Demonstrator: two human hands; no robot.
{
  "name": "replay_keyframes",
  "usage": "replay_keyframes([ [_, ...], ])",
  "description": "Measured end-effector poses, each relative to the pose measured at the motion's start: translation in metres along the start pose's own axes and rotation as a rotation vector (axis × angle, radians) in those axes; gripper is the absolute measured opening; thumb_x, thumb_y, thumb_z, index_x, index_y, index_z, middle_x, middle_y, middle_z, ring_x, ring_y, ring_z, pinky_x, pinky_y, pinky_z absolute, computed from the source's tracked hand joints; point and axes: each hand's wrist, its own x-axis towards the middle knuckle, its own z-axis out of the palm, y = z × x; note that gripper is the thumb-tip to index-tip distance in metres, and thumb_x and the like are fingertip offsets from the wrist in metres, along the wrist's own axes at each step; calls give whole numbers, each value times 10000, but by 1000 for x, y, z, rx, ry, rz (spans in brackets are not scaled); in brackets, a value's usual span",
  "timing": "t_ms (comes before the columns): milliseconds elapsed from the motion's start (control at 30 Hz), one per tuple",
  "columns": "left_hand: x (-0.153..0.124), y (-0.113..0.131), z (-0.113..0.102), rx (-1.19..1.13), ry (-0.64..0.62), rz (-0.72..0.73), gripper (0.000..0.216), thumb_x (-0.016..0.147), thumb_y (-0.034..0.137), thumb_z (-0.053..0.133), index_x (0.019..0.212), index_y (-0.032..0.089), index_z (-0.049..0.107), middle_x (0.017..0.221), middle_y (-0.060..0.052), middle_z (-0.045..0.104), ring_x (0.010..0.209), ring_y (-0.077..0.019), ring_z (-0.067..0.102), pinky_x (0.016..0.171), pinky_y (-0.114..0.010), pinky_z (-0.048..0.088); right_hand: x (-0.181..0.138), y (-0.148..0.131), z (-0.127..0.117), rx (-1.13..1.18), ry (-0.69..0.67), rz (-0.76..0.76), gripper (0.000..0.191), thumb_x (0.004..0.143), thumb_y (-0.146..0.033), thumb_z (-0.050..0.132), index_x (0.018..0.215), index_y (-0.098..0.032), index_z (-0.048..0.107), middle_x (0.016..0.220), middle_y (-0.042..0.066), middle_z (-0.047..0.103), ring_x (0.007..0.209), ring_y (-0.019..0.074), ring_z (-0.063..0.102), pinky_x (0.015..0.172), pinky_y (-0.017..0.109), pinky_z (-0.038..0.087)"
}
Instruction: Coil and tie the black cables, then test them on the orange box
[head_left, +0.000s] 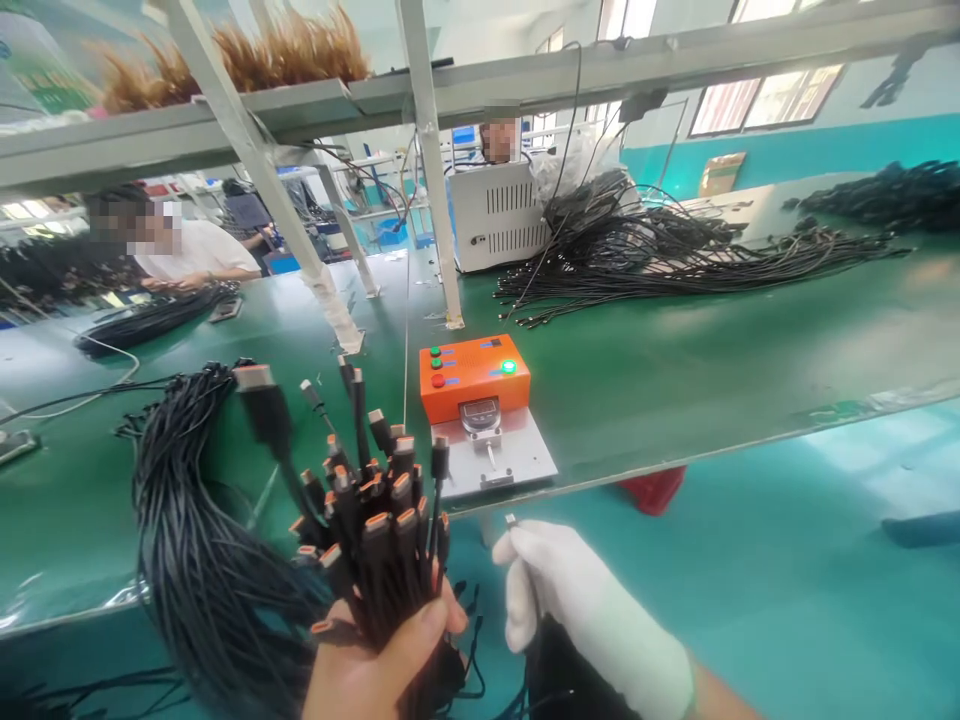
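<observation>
My bare left hand (382, 650) is closed around a thick bundle of black USB cables (379, 530). Their connector ends fan upward, many with orange inside the metal tips. In a white glove, my right hand (555, 580) pinches one USB cable by its plug (511, 521), the metal tip poking out past the fingertips. Just beyond that hand, at the table's edge, sits an orange tester box (474, 375) with a lit green light, green and red buttons. A small display gauge (480, 414) stands at its front, above a metal plate (529, 460) with a socket fixture.
A long bundle of black cables (187, 480) hangs over the table edge at left. More cables (675, 255) lie at the back right beside a grey vented metal box (499, 220). Shelf posts (431, 170) rise from the green table (637, 370). A person (187, 245) sits at far left.
</observation>
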Motion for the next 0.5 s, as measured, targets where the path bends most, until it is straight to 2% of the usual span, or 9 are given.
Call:
replay_keyframes([
  [33, -1, -1, 1, -10, 0, 8, 166, 595, 264, 763, 696, 152, 694, 597, -39, 663, 577, -188, 601, 579, -283, 479, -4, 0, -6, -152, 65, 26, 389, 834, -525, 394, 844, -161, 533, 488, 8, 551, 437, 179, 554, 475, 309, 441],
  [100, -4, -2, 3, -35, 11, 24, 167, 603, 262, 751, 718, 154, 693, 593, -34, 666, 572, -180, 600, 586, -277, 479, -11, -4, -17, -545, 329, -17, 400, 787, -532, 457, 907, -167, 565, 624, 65, 607, 560, 227, 593, 569, 377, 461],
  [167, -5, -3, 4, -40, 16, 33, 173, 599, 270, 749, 716, 158, 687, 582, -27, 664, 557, -171, 595, 587, -273, 480, -18, -13, -22, -850, 625, -178, 453, 745, -514, 521, 1054, -186, 568, 832, 109, 623, 749, 283, 600, 691, 444, 449],
  [200, -5, -4, 5, -32, 13, 39, 174, 592, 273, 753, 706, 161, 683, 579, -23, 663, 553, -168, 595, 589, -270, 479, -22, -18, -20, -902, 688, -281, 476, 748, -498, 526, 1125, -208, 547, 922, 111, 608, 832, 295, 585, 744, 459, 435],
  [267, -6, -6, 6, 2, -2, 61, 177, 571, 274, 765, 680, 164, 679, 561, -14, 654, 547, -162, 592, 589, -259, 474, -29, -28, -8, -849, 587, -441, 445, 785, -449, 502, 1185, -255, 518, 1029, 94, 579, 913, 280, 566, 795, 441, 430],
  [333, -6, -8, 8, 25, -4, 68, 192, 544, 268, 778, 676, 163, 686, 585, -17, 661, 581, -172, 599, 589, -252, 475, -34, -35, 13, -717, 348, -546, 380, 788, -366, 533, 1160, -289, 536, 1099, 66, 559, 955, 243, 558, 827, 381, 437],
  [400, -8, -10, 9, 2, 16, 53, 242, 529, 267, 784, 735, 166, 707, 659, -26, 686, 670, -199, 621, 625, -257, 491, -35, -38, 34, -621, 191, -590, 277, 778, -291, 563, 1053, -281, 595, 1071, 48, 575, 969, 226, 548, 850, 340, 428],
  [467, -9, -11, 9, -36, 63, 33, 290, 531, 270, 789, 794, 171, 717, 734, -31, 706, 768, -222, 633, 705, -273, 502, -31, -37, 48, -485, 152, -569, 135, 819, -280, 524, 900, -243, 625, 963, 43, 610, 925, 210, 560, 844, 321, 423],
  [500, -9, -12, 8, -46, 89, 31, 288, 539, 276, 789, 796, 168, 717, 749, -35, 709, 794, -226, 633, 741, -279, 499, -28, -35, 51, -378, 161, -536, 151, 850, -294, 487, 834, -221, 618, 900, 43, 622, 884, 200, 574, 829, 315, 428],
])
